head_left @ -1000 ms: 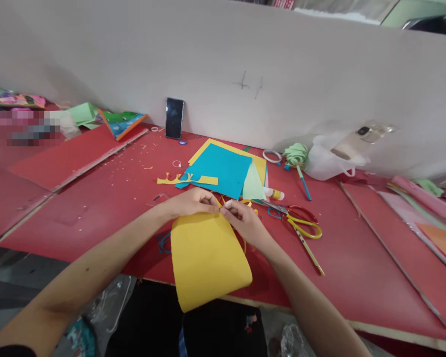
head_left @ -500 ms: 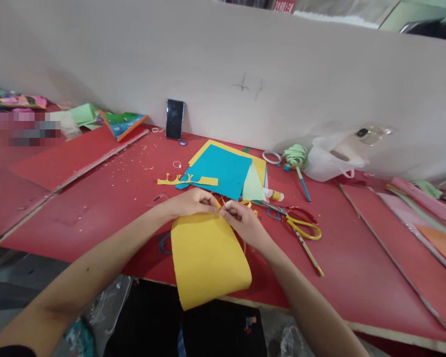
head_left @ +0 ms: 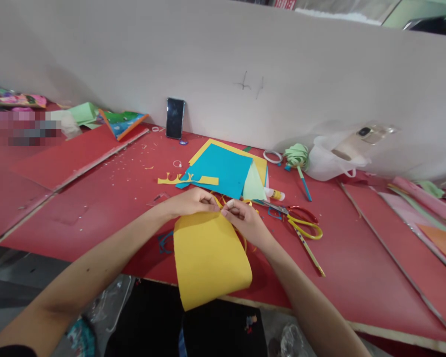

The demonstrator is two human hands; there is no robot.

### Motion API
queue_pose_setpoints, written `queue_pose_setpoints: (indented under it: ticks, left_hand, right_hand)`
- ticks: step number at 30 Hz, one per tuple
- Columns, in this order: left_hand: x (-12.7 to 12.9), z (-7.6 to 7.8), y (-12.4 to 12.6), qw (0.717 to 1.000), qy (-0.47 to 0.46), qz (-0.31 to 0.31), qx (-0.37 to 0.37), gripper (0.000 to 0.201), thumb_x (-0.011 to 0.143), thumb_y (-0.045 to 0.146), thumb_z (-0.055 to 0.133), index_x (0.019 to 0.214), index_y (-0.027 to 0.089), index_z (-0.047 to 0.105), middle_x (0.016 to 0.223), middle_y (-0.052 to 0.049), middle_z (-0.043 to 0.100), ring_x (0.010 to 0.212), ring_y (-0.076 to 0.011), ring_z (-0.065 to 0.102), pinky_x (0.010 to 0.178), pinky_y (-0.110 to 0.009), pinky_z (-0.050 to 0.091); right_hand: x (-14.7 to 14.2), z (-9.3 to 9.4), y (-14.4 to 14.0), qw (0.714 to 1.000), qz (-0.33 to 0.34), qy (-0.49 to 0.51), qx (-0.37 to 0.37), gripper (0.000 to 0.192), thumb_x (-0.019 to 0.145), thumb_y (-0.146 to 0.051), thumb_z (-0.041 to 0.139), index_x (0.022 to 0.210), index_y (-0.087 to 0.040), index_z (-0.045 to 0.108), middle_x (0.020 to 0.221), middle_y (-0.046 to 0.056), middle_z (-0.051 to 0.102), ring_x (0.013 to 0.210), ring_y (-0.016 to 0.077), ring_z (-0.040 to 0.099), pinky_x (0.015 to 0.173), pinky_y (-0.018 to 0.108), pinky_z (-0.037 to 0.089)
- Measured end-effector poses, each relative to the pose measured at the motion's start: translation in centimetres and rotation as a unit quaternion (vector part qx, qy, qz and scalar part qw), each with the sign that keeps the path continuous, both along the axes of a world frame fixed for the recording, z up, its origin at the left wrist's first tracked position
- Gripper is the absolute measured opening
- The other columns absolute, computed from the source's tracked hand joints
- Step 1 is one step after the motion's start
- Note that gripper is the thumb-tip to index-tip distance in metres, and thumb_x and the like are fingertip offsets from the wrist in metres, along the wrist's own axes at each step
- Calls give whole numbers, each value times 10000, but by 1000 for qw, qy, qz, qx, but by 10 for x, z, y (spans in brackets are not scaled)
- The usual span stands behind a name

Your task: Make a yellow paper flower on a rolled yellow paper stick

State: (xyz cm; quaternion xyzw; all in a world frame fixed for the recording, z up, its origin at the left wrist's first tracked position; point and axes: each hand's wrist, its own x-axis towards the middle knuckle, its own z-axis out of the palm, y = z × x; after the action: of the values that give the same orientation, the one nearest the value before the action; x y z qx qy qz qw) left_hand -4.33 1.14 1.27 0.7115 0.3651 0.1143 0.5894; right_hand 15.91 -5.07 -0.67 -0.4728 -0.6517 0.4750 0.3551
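On the red table point(head_left: 96, 208), one yellow sheet point(head_left: 210, 260) overhangs the near edge; left hand point(head_left: 191, 202) and right hand point(head_left: 245, 220) both pinch its far edge. One pair of scissors point(head_left: 301, 225), two phones noted

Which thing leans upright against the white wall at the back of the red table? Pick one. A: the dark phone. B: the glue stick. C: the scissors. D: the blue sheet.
A: the dark phone stands on its lower edge and leans against the white wall, while the scissors, the glue stick and the blue sheet all lie flat on the red table.
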Motion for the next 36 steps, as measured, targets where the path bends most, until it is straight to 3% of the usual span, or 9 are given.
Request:
queue_pose_setpoints:
  ticks: [13,24,30,36]
  left_hand:
    - [-1,0,1,998,-10,0,56,248,809,398,655,872,168,720,811,-35,682,710,-126,575,653,-235,406]
    - [-1,0,1,999,-11,-3,40,263,805,409,655,909,175,711,843,-41,683,734,-136,581,637,-235,406]
    - [-2,3,-1,999,13,-4,53,365,833,508,603,895,162,704,758,-30,620,663,-120,510,574,-230,360]
    - [-2,2,0,998,0,-2,59,332,818,484,629,865,164,701,750,-21,615,675,-119,515,589,-227,366]
  right_hand:
    - [0,-2,1,1000,-10,8,-8,220,825,-397,643,800,-194,563,701,-7,593,650,136,540,562,236,356]
    - [0,-5,1,1000,10,13,-6,246,867,-412,608,776,-200,521,635,-39,480,589,116,449,532,232,296]
    - [1,0,1,1000,2,13,-10,282,860,-462,600,772,-206,520,643,-27,514,603,130,478,554,240,332]
    - [1,-3,2,1000,-3,22,-23,274,832,-457,635,798,-199,548,703,-7,591,652,139,539,579,238,370]
